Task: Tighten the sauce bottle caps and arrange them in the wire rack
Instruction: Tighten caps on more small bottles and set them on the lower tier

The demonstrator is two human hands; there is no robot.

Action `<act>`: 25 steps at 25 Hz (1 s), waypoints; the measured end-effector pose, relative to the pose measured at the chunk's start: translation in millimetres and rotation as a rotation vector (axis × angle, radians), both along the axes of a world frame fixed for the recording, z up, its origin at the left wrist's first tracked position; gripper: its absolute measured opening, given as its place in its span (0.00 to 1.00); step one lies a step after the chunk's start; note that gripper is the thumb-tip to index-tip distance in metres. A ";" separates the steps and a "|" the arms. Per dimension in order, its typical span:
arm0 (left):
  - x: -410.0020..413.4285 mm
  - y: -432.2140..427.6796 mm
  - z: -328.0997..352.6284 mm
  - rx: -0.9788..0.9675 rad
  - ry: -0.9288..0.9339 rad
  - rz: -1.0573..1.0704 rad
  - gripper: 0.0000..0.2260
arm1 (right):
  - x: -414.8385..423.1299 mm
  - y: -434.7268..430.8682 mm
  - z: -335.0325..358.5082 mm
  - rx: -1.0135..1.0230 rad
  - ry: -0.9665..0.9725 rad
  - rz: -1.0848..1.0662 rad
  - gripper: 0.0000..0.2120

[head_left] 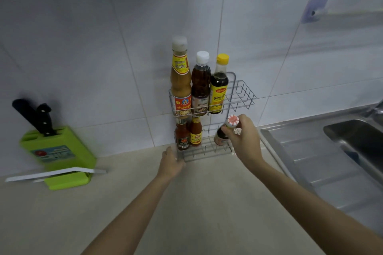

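Note:
A two-tier wire rack (241, 97) stands on the counter against the tiled wall. Its upper tier holds three tall bottles: a tan sauce bottle (180, 80), a brown bottle with a white cap (200, 85) and a dark bottle with a yellow cap (219, 87). Two small red sauce bottles (182, 134) (195, 132) stand at the left of the lower tier. My right hand (243, 138) grips a small dark bottle with a red-and-white cap (220, 135) by its neck, tilted, at the lower tier's right side. My left hand (172, 161) rests at the rack's lower left front corner, fingers loosely spread.
A green knife block (60, 155) with black-handled knives stands at the left on the beige counter (186, 203), a white strip lying in front of it. A steel sink (356, 136) and drainboard lie at the right. A purple hook (314, 10) is on the wall.

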State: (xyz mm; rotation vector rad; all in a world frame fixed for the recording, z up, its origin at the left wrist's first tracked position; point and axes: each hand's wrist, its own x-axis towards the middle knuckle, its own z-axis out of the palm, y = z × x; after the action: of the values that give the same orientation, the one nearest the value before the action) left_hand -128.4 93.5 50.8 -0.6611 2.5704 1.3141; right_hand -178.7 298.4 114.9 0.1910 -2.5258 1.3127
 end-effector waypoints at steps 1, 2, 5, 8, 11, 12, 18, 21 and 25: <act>-6.4 -1.3 0.2 0.055 0.002 0.015 0.29 | -5.0 -1.8 -3.9 -0.025 0.003 0.011 0.09; -10.9 -1.8 1.4 0.097 -0.001 0.024 0.29 | -7.1 -3.8 -8.8 -0.053 0.006 0.027 0.08; -23.2 -2.7 -0.6 0.170 -0.044 0.019 0.28 | -11.9 -10.1 -29.3 -0.130 0.044 0.049 0.07; -29.3 -2.7 -9.2 0.254 -0.103 0.005 0.28 | -25.9 -18.1 -49.7 -0.178 0.001 0.084 0.07; -31.4 -0.3 -16.7 0.311 -0.112 0.015 0.29 | -43.8 -24.7 -63.2 -0.113 -0.035 0.121 0.08; -31.4 -0.4 -17.8 0.328 -0.103 0.024 0.29 | -48.8 -26.6 -65.9 -0.099 -0.047 0.117 0.07; -33.5 -3.0 -22.7 0.327 -0.073 -0.010 0.31 | -85.9 -39.2 -76.8 -0.081 -0.087 0.117 0.08; -33.1 -7.9 -24.5 0.300 -0.050 -0.046 0.34 | -94.3 -47.1 -77.8 -0.050 -0.104 0.107 0.09; -32.9 -11.1 -25.6 0.255 -0.032 -0.088 0.36 | -103.5 -54.7 -69.4 0.029 -0.115 0.083 0.10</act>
State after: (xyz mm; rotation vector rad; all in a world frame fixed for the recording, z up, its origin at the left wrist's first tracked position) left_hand -161.3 82.4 25.1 -0.5117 2.3229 1.5513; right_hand -282.2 243.7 45.5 0.2351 -2.6602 1.3557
